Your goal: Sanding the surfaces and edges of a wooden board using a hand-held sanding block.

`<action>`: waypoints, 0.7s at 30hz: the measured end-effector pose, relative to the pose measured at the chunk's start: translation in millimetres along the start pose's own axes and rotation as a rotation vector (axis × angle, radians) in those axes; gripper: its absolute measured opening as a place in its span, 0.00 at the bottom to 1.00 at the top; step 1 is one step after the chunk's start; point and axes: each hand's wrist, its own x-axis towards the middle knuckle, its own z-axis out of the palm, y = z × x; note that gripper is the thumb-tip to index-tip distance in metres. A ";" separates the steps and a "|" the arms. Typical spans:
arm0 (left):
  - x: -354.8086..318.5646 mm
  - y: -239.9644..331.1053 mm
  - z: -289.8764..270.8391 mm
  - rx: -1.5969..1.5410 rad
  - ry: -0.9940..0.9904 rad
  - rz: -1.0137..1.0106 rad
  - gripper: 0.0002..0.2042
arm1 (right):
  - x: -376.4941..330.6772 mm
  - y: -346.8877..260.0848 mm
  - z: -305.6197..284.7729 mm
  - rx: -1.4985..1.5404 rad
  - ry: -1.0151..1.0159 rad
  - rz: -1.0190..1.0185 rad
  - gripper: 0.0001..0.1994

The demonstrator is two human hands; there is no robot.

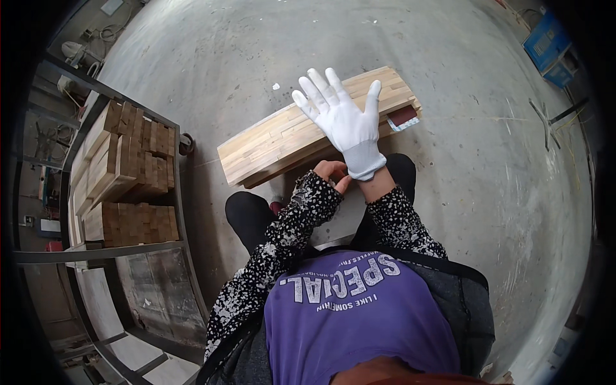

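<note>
A white knit glove (350, 125) covers my right hand (346, 119), which is held out palm up with its fingers spread. Bare and half hidden by its patterned sleeve, my left hand (330, 172) has its fingers closed at the glove's cuff (366, 160) by the right wrist. Beneath the gloved hand lies a stack of pale laminated wood boards (276, 142), low in front of my knees. At its right end rests a dark red-brown sheet (403, 115) that looks like sandpaper, with a white and blue printed part showing.
On my left stands a metal-framed rack (183, 250) on wheels, loaded with stacked wood blocks (138, 224). A blue box (547, 45) sits at the far right, with a dark metal stand (547, 125) nearer. My bent knees flank the boards' near side. The floor (487, 167) is grey concrete.
</note>
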 end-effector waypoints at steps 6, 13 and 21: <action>12.6 9.6 11.0 0.037 -0.067 0.086 0.11 | -3.3 7.5 -8.5 0.309 0.028 -0.054 0.47; 23.8 5.7 25.9 0.019 -0.103 0.251 0.10 | -13.7 -4.7 7.3 0.383 0.124 -0.075 0.44; 59.2 37.8 64.5 -0.165 -0.256 0.523 0.09 | -62.7 -68.5 47.7 -0.304 0.141 -0.368 0.47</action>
